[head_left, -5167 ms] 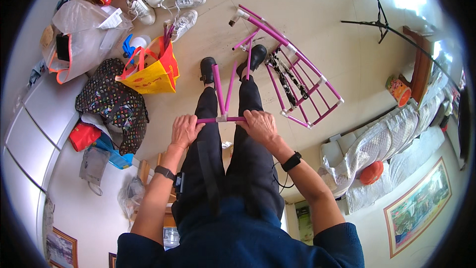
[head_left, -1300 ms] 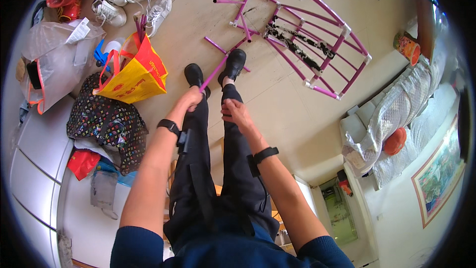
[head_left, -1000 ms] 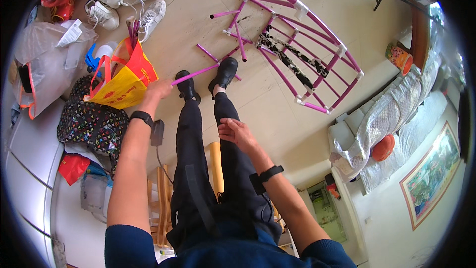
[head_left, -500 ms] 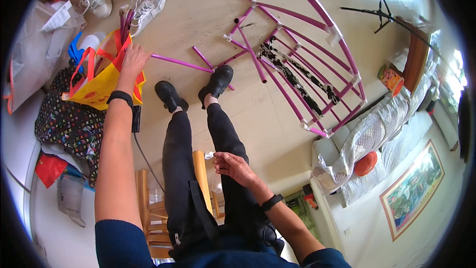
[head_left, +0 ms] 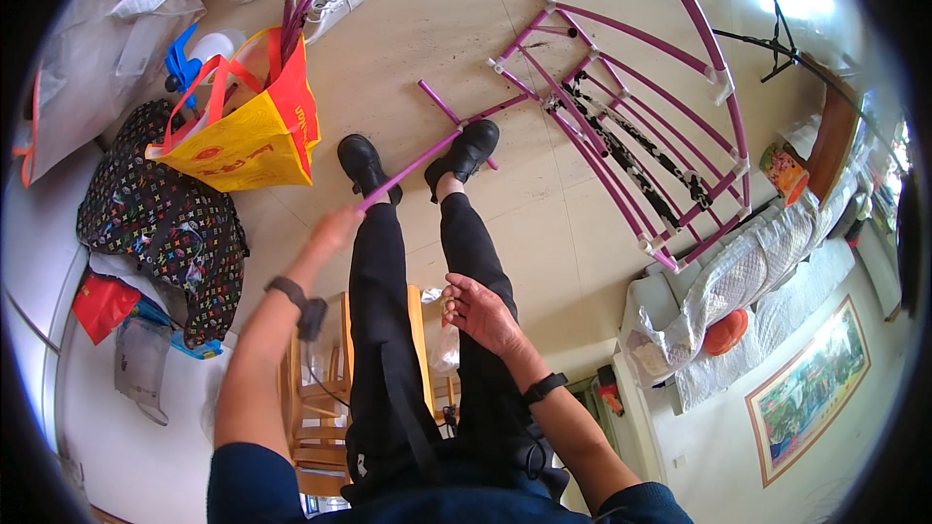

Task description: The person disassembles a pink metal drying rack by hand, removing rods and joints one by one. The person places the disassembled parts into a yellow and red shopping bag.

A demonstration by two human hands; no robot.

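One magenta rod (head_left: 413,167), likely light, stiff and smooth, being gripped at its near end by the closed left hand (head_left: 335,230), slanting over the black shoes (head_left: 364,163) toward the magenta frame (head_left: 631,136); right hand (head_left: 482,311) curling loosely, apparently holding nothing; gripping nearer mid-length probably steadier.

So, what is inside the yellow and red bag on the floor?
Several purple rods stick up out of the yellow and red bag. The bag's sides hide their lower ends and anything else inside.
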